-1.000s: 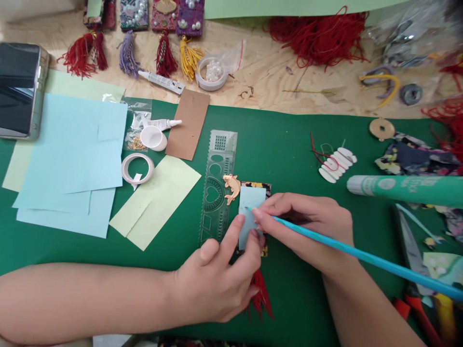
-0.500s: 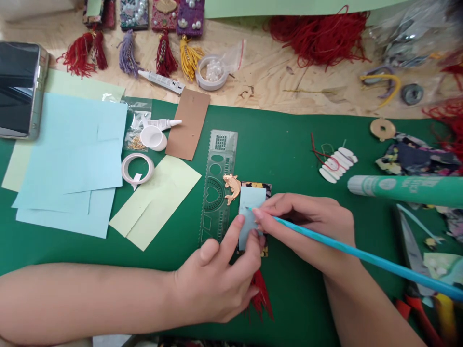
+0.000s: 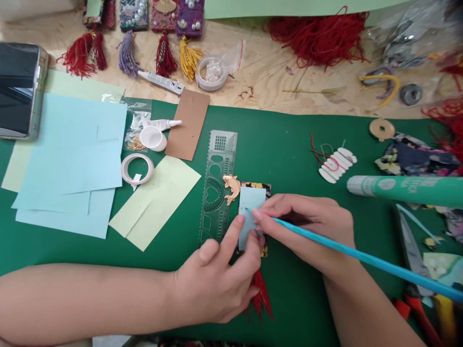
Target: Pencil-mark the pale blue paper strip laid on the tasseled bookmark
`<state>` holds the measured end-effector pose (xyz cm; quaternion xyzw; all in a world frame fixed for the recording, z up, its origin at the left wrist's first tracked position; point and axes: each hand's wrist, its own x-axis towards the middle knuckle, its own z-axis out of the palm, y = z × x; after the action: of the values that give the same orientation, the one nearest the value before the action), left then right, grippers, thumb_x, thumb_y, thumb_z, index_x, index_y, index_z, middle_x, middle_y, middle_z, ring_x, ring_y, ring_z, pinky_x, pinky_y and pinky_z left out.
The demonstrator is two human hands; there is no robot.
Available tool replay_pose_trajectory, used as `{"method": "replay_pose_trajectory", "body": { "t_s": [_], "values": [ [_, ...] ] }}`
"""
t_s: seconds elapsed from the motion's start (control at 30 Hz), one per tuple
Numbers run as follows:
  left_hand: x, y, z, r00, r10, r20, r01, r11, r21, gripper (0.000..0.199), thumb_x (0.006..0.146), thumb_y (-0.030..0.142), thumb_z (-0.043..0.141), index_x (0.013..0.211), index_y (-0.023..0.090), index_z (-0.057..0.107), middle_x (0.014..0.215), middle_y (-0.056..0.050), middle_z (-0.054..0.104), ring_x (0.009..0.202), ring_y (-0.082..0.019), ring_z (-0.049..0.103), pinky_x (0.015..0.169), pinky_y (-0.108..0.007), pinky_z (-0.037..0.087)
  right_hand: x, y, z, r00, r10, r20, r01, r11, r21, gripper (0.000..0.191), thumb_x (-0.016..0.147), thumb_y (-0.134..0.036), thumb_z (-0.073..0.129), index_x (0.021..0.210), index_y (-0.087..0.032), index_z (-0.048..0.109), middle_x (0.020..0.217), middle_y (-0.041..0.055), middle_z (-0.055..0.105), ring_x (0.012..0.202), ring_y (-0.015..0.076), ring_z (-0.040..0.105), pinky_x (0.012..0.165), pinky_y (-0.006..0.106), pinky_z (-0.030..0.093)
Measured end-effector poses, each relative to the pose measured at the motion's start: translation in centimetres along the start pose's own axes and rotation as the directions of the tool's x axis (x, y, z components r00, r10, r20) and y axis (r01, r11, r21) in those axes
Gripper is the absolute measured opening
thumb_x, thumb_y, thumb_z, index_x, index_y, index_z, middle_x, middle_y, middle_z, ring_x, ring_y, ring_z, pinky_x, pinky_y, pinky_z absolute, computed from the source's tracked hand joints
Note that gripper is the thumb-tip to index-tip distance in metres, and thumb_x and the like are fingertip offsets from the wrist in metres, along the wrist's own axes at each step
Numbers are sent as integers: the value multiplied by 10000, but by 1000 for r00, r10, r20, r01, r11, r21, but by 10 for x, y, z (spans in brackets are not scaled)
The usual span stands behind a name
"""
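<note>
A small rectangular piece with dark floral edging [image 3: 268, 189] lies on the green mat, a red tassel [image 3: 261, 296] at its lower end. Light blue paper [image 3: 252, 196] covers most of its face and bears a few faint small marks. Fingertips of my left hand [image 3: 226, 274] press on the paper's lower part, holding the piece down. My right hand [image 3: 311, 226] is closed in a writing grip round a long, slim blue pen [image 3: 347, 248], its tip at the paper. A gold fish charm [image 3: 232, 189] lies beside the piece, partly over a clear stencil ruler [image 3: 216, 168].
Left are blue sheets [image 3: 72, 144], a tape roll [image 3: 138, 168], a white cup [image 3: 153, 138] and a phone [image 3: 18, 91]. A brown card [image 3: 188, 125] lies farther back. Right are a thread bobbin [image 3: 337, 165], a green glue stick [image 3: 401, 189] and scissors [image 3: 412, 246]. Finished tasselled pieces [image 3: 164, 17] lie behind.
The pen and my right hand have shifted only very slightly at the paper. My left hand stays where it was, and the other things lie unchanged.
</note>
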<state>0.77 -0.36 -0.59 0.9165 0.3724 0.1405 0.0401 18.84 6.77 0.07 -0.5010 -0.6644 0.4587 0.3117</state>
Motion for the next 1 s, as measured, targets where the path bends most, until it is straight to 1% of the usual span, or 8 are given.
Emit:
{"method": "replay_pose_trajectory", "body": {
  "t_s": [0.1,0.27,0.57,0.7,0.77,0.87,0.93,1.0],
  "values": [
    [0,0,0,1000,-1,5,1,1000,1,455,962,345,407,1274,93,622,1314,-84,558,1257,-349,460,660,-359,263,-1,1,1,1000,3,-9,-2,1000,30,210,781,-115,718,639,-207,594,619,-23,669,532,123,631,466,214,520],
    [-1,0,0,1000,-2,9,2,1000,3,473,958,352,399,1293,89,603,1328,-81,539,1271,-343,445,668,-359,273,-1,1,1,999,46,-30,-44,997,56,227,793,-138,708,620,-205,576,597,-24,654,467,104,586,413,202,491],
    [-1,0,0,1000,-5,17,4,1000,11,474,954,361,403,1290,97,608,1342,-80,530,1286,-348,426,671,-358,264,-1,1,0,1000,13,9,-13,1000,8,211,811,-137,696,638,-210,601,617,-22,674,542,121,644,479,205,529],
    [-1,0,1,1000,0,20,0,1000,7,480,952,368,404,1290,96,608,1350,-86,524,1293,-351,412,687,-362,273,0,-1,1,999,37,-1,-37,998,45,218,806,-135,694,626,-208,594,602,-25,666,482,104,614,437,191,518],
    [-2,0,1,1000,1,18,-1,1000,6,480,953,365,394,1290,99,609,1344,-79,524,1295,-347,408,692,-365,277,0,0,1,997,72,-30,-69,993,93,232,798,-145,699,610,-206,579,588,-22,653,449,99,593,405,185,511],
    [-2,-1,1,1000,4,12,-4,1000,11,474,950,357,394,1287,105,613,1337,-73,526,1296,-331,401,704,-368,284,0,4,1,986,130,-101,-107,972,207,240,781,-190,725,605,-213,563,583,-15,635,442,120,604,390,206,525],
    [-3,-1,1,1000,9,16,-9,1000,19,474,949,359,400,1289,107,612,1336,-73,526,1292,-323,396,710,-370,287,0,6,3,980,143,-140,-104,961,255,251,785,-217,735,605,-222,561,586,-16,625,442,127,608,378,216,516],
    [-3,-1,1,1000,15,24,-16,1000,26,478,952,365,397,1293,106,609,1332,-74,527,1290,-327,391,715,-372,288,0,8,6,972,124,-200,-69,963,262,226,788,-230,742,630,-233,580,613,-14,636,443,128,606,384,230,516]
  ]
}}
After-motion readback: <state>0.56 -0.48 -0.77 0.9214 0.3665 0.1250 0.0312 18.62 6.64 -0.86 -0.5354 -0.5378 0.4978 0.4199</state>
